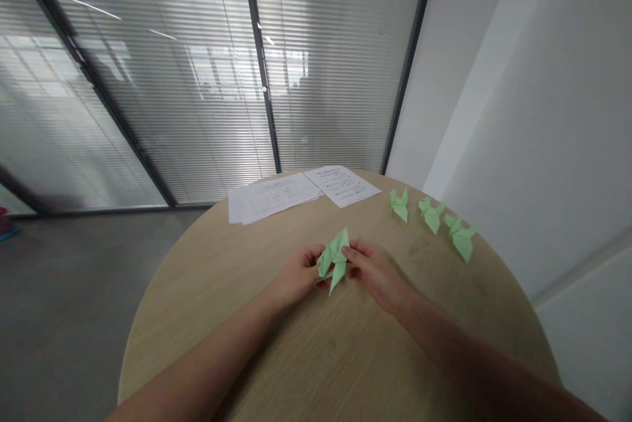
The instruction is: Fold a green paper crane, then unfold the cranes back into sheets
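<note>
Between my two hands is a light green folded-paper origami figure [336,257] with pointed flaps, held just over the middle of the table. My left hand [300,272] is closed on its left side, with some fingers hidden beneath the paper. On the right side, my right hand [371,266] pinches it, the thumb lying on top of the paper. One pointed flap hangs toward me. Three similar green origami figures stand to the right: one nearest the papers [399,205], a middle one [432,214], and one by the table's edge [463,237].
The round wooden table [316,369] carries printed sheets [276,197] at its far side, with another printed page [342,186] beside them. Behind it stands a glass partition with blinds [330,126]. A white wall [543,145] rises close on the right.
</note>
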Available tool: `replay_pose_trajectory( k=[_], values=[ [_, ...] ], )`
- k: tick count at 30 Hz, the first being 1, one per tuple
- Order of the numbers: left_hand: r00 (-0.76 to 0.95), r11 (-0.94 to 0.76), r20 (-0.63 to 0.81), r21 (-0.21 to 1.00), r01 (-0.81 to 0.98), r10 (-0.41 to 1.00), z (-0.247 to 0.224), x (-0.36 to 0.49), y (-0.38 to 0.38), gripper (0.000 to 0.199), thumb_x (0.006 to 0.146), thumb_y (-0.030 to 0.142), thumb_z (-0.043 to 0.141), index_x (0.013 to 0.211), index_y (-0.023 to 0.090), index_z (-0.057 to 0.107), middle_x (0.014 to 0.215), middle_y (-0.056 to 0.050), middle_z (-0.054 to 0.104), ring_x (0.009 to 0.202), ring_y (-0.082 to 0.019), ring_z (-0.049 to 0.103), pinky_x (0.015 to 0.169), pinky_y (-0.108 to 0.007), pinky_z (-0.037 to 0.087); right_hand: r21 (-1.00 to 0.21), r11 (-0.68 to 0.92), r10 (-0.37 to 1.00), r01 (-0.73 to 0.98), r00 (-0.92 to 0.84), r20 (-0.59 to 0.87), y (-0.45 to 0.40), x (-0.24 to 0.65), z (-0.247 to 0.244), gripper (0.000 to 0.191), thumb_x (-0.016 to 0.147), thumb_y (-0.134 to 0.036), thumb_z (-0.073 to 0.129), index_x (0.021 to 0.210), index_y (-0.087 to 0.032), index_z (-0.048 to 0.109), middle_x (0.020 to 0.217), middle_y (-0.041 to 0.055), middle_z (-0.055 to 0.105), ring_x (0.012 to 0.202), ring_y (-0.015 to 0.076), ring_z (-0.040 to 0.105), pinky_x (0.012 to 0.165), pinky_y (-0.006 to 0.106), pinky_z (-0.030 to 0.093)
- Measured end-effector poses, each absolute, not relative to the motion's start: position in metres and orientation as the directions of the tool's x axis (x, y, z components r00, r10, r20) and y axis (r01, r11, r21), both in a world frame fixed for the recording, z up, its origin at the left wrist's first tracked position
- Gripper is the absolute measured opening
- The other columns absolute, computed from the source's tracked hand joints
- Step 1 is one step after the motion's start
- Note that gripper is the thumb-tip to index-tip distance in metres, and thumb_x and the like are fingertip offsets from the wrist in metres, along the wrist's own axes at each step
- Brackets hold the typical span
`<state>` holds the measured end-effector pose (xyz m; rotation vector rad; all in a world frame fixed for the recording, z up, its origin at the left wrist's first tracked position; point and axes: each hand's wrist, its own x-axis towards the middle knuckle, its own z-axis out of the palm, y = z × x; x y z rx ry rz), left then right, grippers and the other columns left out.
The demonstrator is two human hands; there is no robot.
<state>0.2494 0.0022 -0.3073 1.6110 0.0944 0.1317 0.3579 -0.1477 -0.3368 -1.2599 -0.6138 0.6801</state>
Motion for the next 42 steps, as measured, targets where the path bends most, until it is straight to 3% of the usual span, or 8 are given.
replay_pose_trajectory(
  k=[5, 14, 21, 32, 38, 42],
  values=[
    [0.990, -0.066, -0.023, 0.997, 0.032, 0.139, -0.307, 0.248, 0.000, 0.051, 0.079, 0.064, 0.075, 0.077, 0.015, 0.066, 0.061, -0.001, 0.063, 0.054, -0.011, 0.054, 0.057, -0.024, 0.043, -0.962, 0.240, 0.718, -0.130, 0.691, 0.086, -0.148, 0.361, -0.330, 0.031, 0.077, -0.048, 0.082, 0.094, -0.022, 0.075, 0.092, 0.0049, 0.074, 0.081, 0.0206, 0.062, 0.077, 0.034, 0.047],
    [0.986, -0.203, -0.071, 0.974, 0.100, 0.149, -0.307, 0.248, 0.001, 0.049, 0.087, 0.063, 0.064, 0.077, 0.015, 0.070, 0.058, 0.000, 0.061, 0.052, -0.012, 0.051, 0.057, -0.026, 0.037, -0.986, 0.156, 0.695, -0.051, 0.716, 0.072, -0.149, 0.361, -0.328, 0.024, 0.078, -0.047, 0.076, 0.080, -0.023, 0.073, 0.077, 0.0008, 0.070, 0.069, 0.0178, 0.056, 0.066, 0.030, 0.041],
    [0.987, -0.219, -0.066, 0.971, 0.099, 0.149, -0.303, 0.247, 0.001, 0.049, 0.086, 0.064, 0.064, 0.076, 0.016, 0.070, 0.059, -0.001, 0.062, 0.053, -0.013, 0.052, 0.059, -0.027, 0.038, -0.973, 0.187, 0.695, -0.136, 0.718, 0.033, -0.150, 0.366, -0.326, 0.025, 0.076, -0.046, 0.078, 0.079, -0.022, 0.071, 0.076, 0.0015, 0.067, 0.068, 0.0170, 0.055, 0.065, 0.030, 0.041],
    [0.985, -0.152, -0.095, 0.981, 0.117, 0.145, -0.302, 0.245, 0.002, 0.049, 0.083, 0.062, 0.069, 0.074, 0.014, 0.070, 0.059, -0.003, 0.065, 0.053, -0.014, 0.052, 0.057, -0.026, 0.037, -0.885, 0.212, 0.755, -0.415, 0.644, -0.121, -0.153, 0.371, -0.321, 0.028, 0.068, -0.039, 0.087, 0.082, -0.019, 0.074, 0.082, 0.0022, 0.069, 0.071, 0.0148, 0.058, 0.066, 0.028, 0.045],
    [0.984, -0.136, -0.082, 0.985, 0.105, 0.160, -0.303, 0.245, 0.003, 0.050, 0.079, 0.065, 0.072, 0.070, 0.015, 0.069, 0.060, -0.002, 0.064, 0.051, -0.012, 0.048, 0.052, -0.024, 0.032, -0.860, 0.209, 0.748, -0.465, 0.643, -0.165, -0.152, 0.373, -0.325, 0.025, 0.068, -0.034, 0.086, 0.083, -0.019, 0.073, 0.078, 0.0015, 0.068, 0.069, 0.0146, 0.058, 0.065, 0.028, 0.046],
    [0.988, -0.163, -0.066, 0.983, 0.089, 0.137, -0.305, 0.246, 0.004, 0.052, 0.082, 0.065, 0.069, 0.070, 0.015, 0.069, 0.059, -0.002, 0.063, 0.051, -0.012, 0.048, 0.052, -0.025, 0.033, -0.890, 0.200, 0.764, -0.410, 0.634, -0.120, -0.152, 0.371, -0.324, 0.026, 0.068, -0.037, 0.086, 0.082, -0.020, 0.073, 0.076, 0.0009, 0.065, 0.066, 0.0137, 0.053, 0.060, 0.026, 0.042]
  ],
)
